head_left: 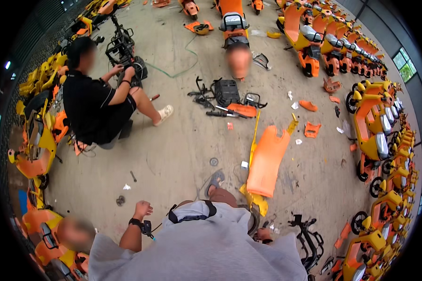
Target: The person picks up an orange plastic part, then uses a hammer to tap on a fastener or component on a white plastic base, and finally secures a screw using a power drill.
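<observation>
Two hands, little shown: my left hand (142, 209) is curled into an empty fist over the concrete floor (173, 154); my right hand (263, 235) hides behind my shirt, grip unreadable. Nearest lies the orange body panel (266, 161), flat beside my foot, near scattered white scraps.

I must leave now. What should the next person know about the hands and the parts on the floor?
Left hand: closed in a loose fist, raised, holding nothing visible; dark strap at the wrist.
Right hand: mostly hidden by the grey shirt, low at the right side; state unclear.
Orange body panel: lying on the concrete floor just ahead, untouched.
Black frame parts: lying farther ahead.
Nothing is in hand yet.
</observation>
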The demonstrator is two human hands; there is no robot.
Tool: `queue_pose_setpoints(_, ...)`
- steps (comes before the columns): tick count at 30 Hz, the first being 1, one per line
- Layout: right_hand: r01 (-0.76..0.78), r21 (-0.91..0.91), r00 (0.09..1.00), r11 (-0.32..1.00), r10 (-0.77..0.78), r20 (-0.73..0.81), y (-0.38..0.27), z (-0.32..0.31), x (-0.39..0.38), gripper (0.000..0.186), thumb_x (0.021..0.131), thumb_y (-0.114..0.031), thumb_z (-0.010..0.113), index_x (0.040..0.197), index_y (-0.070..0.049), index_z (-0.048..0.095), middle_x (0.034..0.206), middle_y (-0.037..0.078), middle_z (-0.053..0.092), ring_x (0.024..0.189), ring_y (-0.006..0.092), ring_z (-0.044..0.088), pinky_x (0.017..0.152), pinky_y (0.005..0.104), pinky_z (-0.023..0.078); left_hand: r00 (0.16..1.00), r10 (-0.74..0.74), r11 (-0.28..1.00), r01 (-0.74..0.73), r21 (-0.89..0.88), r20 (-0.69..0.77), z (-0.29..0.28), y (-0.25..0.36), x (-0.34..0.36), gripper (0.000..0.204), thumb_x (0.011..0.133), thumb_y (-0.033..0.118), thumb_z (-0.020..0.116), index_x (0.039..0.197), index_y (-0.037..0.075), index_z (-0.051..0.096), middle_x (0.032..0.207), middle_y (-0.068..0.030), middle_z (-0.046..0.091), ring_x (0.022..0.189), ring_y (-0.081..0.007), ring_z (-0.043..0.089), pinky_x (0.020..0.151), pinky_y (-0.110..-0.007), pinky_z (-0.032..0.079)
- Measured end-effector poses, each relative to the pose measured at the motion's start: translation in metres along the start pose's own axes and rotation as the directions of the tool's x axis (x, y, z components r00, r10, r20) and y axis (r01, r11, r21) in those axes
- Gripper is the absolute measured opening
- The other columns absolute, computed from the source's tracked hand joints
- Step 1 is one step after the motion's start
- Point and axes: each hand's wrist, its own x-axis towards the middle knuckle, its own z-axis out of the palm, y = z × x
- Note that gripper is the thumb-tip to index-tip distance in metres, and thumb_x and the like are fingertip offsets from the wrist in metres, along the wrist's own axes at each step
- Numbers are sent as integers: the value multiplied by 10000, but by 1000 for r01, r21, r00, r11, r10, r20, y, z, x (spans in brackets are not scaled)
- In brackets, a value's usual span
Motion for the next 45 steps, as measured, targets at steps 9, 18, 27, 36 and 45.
queue_pose_setpoints(9,571,-309,792,760,-609,-33,-217,41,21,310,873,-274,597,936,13,697,738,128,688,659,186,670,620,341,534,986,147,985,-153,74,85,29,141,70,188,897,162,541,989,0,564,810,-152,675,626,-211,657,517,-315,518)
queue_pose_setpoints(18,555,86,825,827,-535,-180,-463,24,25,264,934,-162,510,1087,18,628,762,119,649,550,180,625,504,295,522,984,-106,994,103,30,146,61,284,190,207,916,173,504,1008,-2,563,877,-162,677,708,-260,672,608,-354,544)
queue_pose_setpoints(27,307,234,952,923,-296,-79,-625,50,59,252,892,-209,547,1005,-11,654,730,95,640,458,157,543,411,290,432,981,-54,992,30,124,189,64,406,252,207,924,180,538,1007,-8,564,862,-148,678,690,-230,673,583,-331,544)
queue_pose_setpoints(36,155,438,977,885,-203,63,-812,110,368,278,894,-313,508,861,-69,636,667,25,582,456,106,465,384,283,333,980,-192,975,197,100,-57,104,381,260,188,910,165,542,915,-18,582,776,-148,662,634,-222,660,547,-323,546)
queue_pose_setpoints(45,173,447,967,878,-64,-247,-916,108,652,551,891,-587,502,800,-52,595,641,94,604,488,201,527,418,335,342,862,-492,850,506,145,-125,172,319,248,170,985,184,488,1082,58,549,858,-49,606,641,-140,582,540,-264,528)
